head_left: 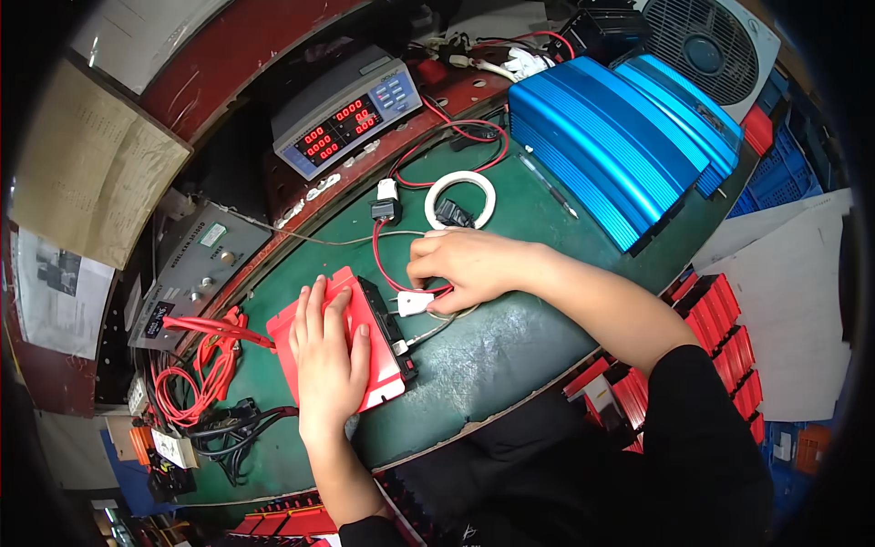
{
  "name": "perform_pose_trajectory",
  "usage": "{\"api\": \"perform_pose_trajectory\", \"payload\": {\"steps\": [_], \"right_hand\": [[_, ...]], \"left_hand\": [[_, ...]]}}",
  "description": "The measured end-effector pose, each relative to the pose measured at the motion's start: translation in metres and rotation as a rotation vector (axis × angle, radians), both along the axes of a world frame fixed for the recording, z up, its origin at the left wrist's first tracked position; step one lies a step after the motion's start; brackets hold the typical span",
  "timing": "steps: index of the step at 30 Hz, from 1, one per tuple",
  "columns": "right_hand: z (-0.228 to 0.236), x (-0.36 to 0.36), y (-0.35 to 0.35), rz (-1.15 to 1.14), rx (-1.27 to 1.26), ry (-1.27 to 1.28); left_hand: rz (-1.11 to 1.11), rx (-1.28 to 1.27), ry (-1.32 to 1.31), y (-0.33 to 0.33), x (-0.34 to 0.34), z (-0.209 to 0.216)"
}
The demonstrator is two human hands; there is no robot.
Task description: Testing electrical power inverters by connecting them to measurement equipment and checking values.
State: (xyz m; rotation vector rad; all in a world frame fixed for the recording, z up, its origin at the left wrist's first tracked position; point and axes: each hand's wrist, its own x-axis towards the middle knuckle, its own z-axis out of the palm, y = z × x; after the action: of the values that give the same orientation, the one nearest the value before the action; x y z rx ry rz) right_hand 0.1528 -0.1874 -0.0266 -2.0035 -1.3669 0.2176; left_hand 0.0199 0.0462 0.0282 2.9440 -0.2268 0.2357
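left hand [328, 360] pressed flat, fingers spread, steadying the red box [342, 342] on the green mat [510, 328]; right hand [465, 269] pinched the white plug [415, 302] at its black end.

Bright even overhead light, strong fisheye bending, dark corners.

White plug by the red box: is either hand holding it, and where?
The right hand pinches the white plug by its rear end, where the red wire joins. The left hand lies flat on the red box, pressing rather than gripping.
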Motion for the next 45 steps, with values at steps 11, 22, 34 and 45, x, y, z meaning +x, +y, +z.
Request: {"api": "perform_pose_trajectory", "payload": {"steps": [11,22,34,45], "right_hand": [[0.002,0.002,-0.001,0.135,0.069,-0.044],[-0.009,0.008,0.002,0.158,0.103,-0.062],[-0.016,-0.004,0.013,0.138,0.131,0.011],[-0.018,0.000,0.019,0.122,0.112,0.045]], "left_hand": [[-0.012,-0.008,-0.031,0.003,-0.002,-0.001],[-0.018,0.019,-0.031,0.006,-0.002,-0.004],[-0.019,0.047,-0.042,0.002,-0.003,-0.006],[-0.021,0.081,-0.137,-0.006,-0.002,-0.001]]}}
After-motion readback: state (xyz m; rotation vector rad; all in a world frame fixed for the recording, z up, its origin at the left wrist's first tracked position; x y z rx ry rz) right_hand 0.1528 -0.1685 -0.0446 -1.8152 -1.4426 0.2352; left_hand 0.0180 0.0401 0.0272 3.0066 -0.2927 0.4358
